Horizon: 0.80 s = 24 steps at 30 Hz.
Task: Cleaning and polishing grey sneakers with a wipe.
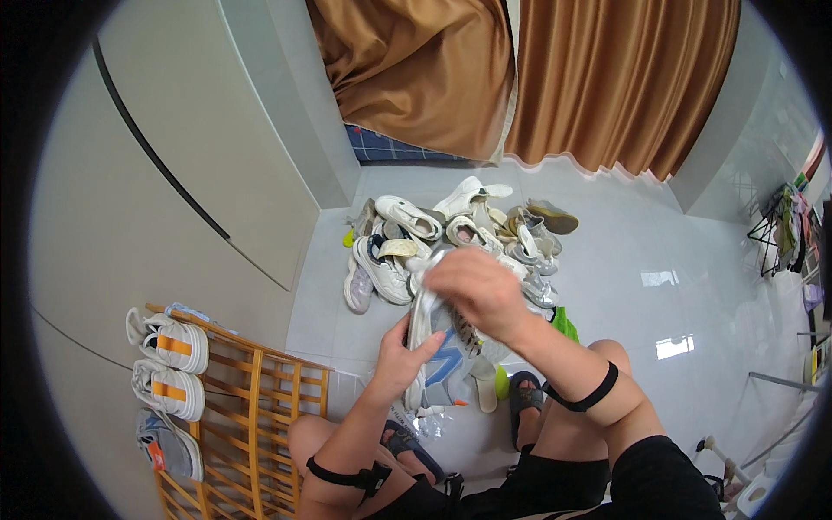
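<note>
My left hand (408, 361) grips a grey sneaker (444, 356) with a blue stripe and a white sole, its thumb on the upper and fingers at the sole edge. Over the toe end of that shoe, my right hand (484, 294) is blurred, fingers curled down. Whether anything is between its fingers is hidden. Past my hands spreads a pile of mostly white shoes, among them a white sneaker (383, 276) with a pale insole (398, 248) lying across it. Nearer my feet is another pale insole (485, 385), beside a yellow-green item (502, 382).
A wooden rack (257, 416) on the left bears white sneakers with orange tabs (175, 344) and a grey sneaker (168, 448). Clear plastic wrapping (426, 426) lies between my sandalled feet. Brown curtains (604, 84) hang beyond the pile. A metal drying stand (767, 237) is at right.
</note>
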Tool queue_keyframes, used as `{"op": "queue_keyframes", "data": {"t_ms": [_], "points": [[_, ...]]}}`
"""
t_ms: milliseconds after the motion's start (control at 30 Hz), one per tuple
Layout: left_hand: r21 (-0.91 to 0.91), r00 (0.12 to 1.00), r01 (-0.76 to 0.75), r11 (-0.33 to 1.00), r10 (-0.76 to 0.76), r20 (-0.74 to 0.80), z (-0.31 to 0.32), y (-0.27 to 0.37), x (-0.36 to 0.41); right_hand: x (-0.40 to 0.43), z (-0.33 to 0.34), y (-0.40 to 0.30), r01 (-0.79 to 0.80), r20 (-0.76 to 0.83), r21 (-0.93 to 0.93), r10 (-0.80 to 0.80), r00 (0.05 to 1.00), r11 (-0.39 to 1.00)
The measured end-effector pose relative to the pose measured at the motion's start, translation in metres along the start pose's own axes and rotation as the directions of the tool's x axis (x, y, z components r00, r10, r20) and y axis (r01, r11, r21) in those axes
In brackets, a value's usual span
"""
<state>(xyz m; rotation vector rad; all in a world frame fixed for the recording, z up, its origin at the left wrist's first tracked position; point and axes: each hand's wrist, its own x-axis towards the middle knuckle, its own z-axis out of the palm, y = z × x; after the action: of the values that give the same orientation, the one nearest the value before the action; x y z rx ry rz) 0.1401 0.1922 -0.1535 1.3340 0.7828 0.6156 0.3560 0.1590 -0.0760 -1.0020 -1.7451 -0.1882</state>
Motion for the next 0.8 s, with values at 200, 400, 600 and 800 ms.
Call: {"op": "queue_keyframes", "data": {"t_ms": [200,400,600,800], "points": [[-0.054,1.0,0.011,0.998,-0.013,-0.026,-0.002,0.0,-0.001,-0.005,0.002,0.004,-0.002,0.004,-0.031,0.002,1.0,1.0],[-0.043,0.998,-0.037,0.998,0.039,0.043,-0.001,0.003,-0.003,0.0,-0.007,0.007,-0.01,-0.009,-0.041,0.01,1.0,0.999],[-0.119,0.995,0.096,0.988,-0.098,-0.013,-0.001,0.012,-0.002,-0.01,0.005,0.004,0.035,0.087,0.012,-0.036,0.996,0.999],[-0.085,0.995,0.084,0.993,-0.08,0.055,0.003,0.007,-0.002,-0.001,-0.004,0.013,-0.054,-0.033,-0.084,0.051,0.998,0.995]]}}
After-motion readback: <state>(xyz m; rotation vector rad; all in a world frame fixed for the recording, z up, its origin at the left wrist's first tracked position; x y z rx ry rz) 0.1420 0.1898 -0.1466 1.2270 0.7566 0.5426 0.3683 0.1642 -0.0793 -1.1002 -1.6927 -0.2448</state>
